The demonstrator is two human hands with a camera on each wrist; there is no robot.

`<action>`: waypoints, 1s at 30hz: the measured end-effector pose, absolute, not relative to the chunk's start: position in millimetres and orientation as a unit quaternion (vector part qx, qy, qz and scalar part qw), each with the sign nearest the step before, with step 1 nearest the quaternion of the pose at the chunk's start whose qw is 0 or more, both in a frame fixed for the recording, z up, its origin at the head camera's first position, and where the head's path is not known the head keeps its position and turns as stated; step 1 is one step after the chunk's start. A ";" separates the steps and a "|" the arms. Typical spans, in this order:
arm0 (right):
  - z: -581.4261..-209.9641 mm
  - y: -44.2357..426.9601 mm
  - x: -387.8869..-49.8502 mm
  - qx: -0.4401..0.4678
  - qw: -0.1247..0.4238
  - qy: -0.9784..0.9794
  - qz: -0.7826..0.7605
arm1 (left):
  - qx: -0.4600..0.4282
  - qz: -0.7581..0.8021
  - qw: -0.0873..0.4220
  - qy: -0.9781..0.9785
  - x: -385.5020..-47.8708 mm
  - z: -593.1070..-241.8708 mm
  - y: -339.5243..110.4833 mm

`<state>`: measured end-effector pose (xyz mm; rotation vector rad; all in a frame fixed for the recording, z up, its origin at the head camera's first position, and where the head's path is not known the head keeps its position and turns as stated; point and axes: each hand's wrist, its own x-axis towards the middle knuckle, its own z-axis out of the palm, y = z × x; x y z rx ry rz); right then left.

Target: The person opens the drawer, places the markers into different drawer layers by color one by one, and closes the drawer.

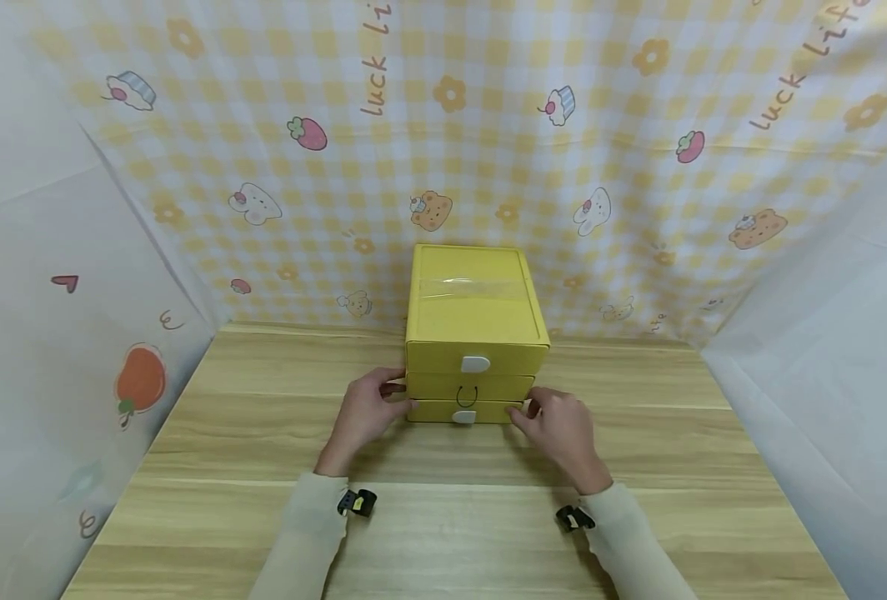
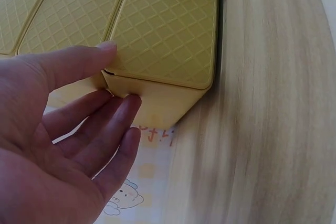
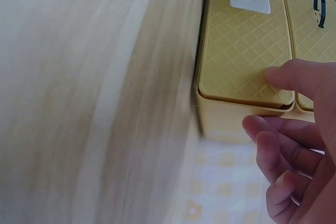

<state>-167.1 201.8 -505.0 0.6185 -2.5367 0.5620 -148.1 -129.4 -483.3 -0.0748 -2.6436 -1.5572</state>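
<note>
A yellow drawer unit (image 1: 481, 321) with three stacked drawers stands at the back of the table. My left hand (image 1: 368, 408) is at the left front corner of the bottom drawer (image 2: 168, 35), its thumb on the front face and its fingers against the side. At the opposite corner, my right hand (image 1: 561, 425) has its thumb on the waffle-patterned front and its index finger by the side wall. White tabs mark the top and bottom drawers, and a black loop handle (image 3: 319, 9) is on the middle one. All three drawer fronts look closed.
The wood-grain table (image 1: 458, 533) reaches back to a yellow checked curtain (image 1: 323, 225) just behind the unit. White cloth hangs along both sides. Clear tape (image 1: 473, 287) crosses the top of the unit. Each sleeve has a black wrist device (image 1: 357, 502).
</note>
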 end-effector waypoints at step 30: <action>-499.8 198.4 -167.9 0.232 0.232 -0.925 0.191 | -0.023 -0.516 0.055 -0.854 -148.6 -485.6 -127.7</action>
